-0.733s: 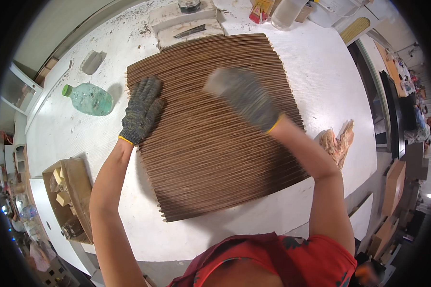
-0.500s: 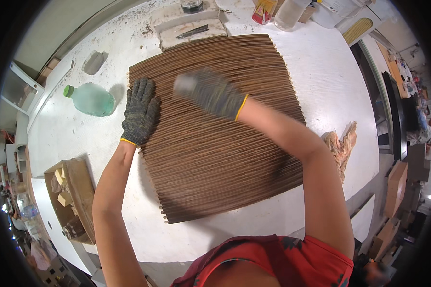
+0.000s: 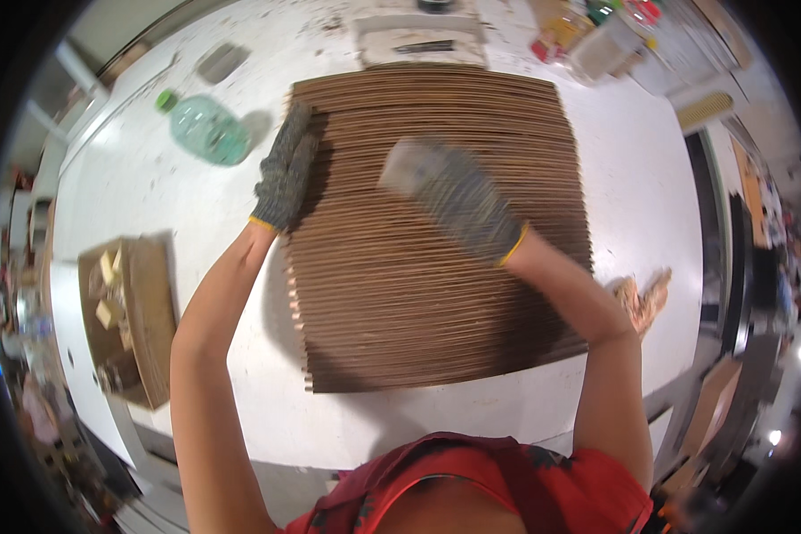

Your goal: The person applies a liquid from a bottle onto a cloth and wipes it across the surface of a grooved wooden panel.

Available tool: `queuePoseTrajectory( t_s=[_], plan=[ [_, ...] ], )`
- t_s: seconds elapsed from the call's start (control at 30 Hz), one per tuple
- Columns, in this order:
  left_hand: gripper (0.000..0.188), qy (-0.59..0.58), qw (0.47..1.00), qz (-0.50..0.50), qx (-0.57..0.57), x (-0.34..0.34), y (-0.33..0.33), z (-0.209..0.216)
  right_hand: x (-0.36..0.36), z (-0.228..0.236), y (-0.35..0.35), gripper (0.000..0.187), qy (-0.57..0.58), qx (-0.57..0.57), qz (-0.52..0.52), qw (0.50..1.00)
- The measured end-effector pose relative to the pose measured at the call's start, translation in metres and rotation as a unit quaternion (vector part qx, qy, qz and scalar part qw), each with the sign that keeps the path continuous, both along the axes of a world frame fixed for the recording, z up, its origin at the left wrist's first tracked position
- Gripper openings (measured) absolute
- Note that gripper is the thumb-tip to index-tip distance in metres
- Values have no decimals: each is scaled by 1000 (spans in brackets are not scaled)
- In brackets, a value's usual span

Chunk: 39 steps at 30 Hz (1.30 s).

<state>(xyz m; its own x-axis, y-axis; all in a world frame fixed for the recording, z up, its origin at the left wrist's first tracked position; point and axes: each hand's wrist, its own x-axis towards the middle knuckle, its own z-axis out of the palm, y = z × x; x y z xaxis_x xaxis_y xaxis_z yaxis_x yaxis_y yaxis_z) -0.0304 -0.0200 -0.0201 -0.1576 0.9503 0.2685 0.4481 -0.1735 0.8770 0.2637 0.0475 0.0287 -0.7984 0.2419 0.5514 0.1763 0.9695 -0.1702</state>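
A large brown panel of thin dark wooden strips [image 3: 436, 311] lies flat on the white table [image 3: 347, 436], its short ends jagged at the left and right. My left hand [image 3: 285, 173], in a dark knitted glove with a yellow cuff, rests along the panel's upper left edge. Its fingers are stretched out and hold nothing. Over the upper middle of the panel, my gloved right hand [image 3: 472, 200] grips a pale, flat block [image 3: 401, 166]. Motion smears the block, so its exact kind does not show.
Left of the panel lies a pale green bottle [image 3: 206, 132], with a grey block [image 3: 222, 63] beyond it. A cardboard box [image 3: 151, 307] of small wooden pieces stands nearer. A crumpled cloth [image 3: 645, 301] lies at right. Containers [image 3: 605, 53] crowd the far right corner.
The view has shifted, so the panel and table things sit elsewhere in the picture. My left hand has turned more onto its side at the panel's edge. My right hand still holds the block, blurred by motion.
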Motion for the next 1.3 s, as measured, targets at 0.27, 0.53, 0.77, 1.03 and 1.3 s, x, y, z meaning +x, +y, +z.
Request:
queuePoseTrajectory(
  t_s=[0.27,0.53,0.77,1.03,1.3],
  plan=[
    [53,-316,940,126,14,-16,-39,-38,-11,-7,88,25,-65,-53,-116,990],
    [57,-433,894,93,74,-12,-35,-43,-30,-46,12,35,-51,-117,11,992],
    [61,-547,822,103,118,-17,-34,-49,-137,-7,36,30,-127,-130,23,983],
    [67,-538,830,95,114,-26,-37,-59,-126,-29,-32,27,-45,64,155,985],
    [64,-519,843,110,88,-12,-31,-41,-166,-25,43,32,-50,32,-59,997]
  ],
)
